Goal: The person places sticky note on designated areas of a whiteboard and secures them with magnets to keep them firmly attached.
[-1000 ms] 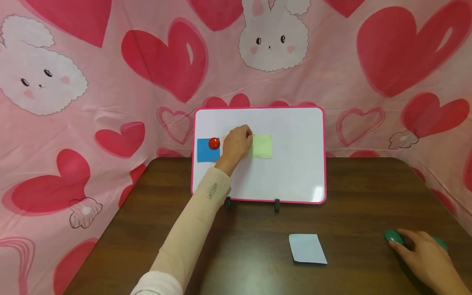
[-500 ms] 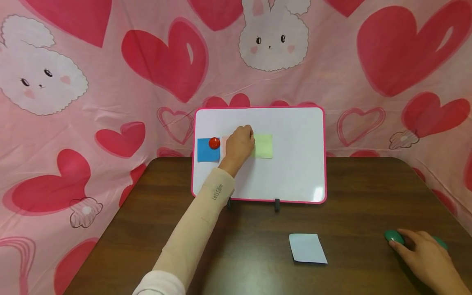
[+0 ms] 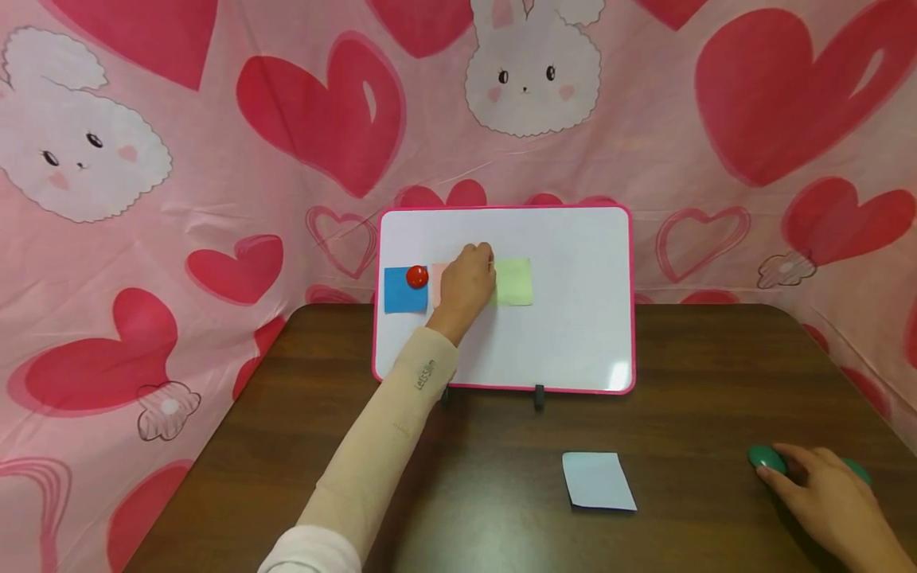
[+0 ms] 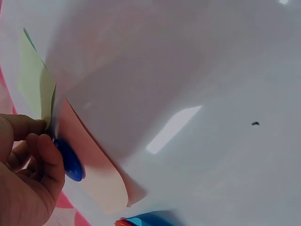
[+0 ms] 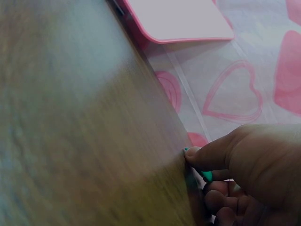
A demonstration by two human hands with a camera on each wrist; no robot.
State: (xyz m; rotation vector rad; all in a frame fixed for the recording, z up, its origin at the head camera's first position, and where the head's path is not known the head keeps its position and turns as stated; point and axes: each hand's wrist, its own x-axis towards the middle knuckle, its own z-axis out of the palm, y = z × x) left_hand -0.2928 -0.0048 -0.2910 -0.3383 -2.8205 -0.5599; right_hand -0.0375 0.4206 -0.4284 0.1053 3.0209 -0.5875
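At the whiteboard (image 3: 573,334), my left hand (image 3: 467,288) pinches the near edge of a light green sticky note (image 3: 513,282) between thumb and finger. A pink sticky note (image 4: 96,174) lies beside that hand, under a blue round magnet (image 4: 70,161) close to the fingers. Left of it, a blue sticky note (image 3: 405,291) carries a red round magnet (image 3: 418,277). My right hand (image 3: 824,493) rests on the table at right, gripping a green magnet (image 3: 767,459) between thumb and finger. Another green magnet (image 3: 857,470) shows behind this hand, partly hidden.
A pale blue sticky note (image 3: 598,481) lies on the brown table (image 3: 501,430) in front of the board. Dark feet (image 3: 540,396) support the board's lower edge. A pink curtain (image 3: 215,191) with hearts and rabbits hangs behind.
My left hand has shifted slightly right along the board, and the green note's outer edge has moved a little right. The right hand stays in place with its green magnet.
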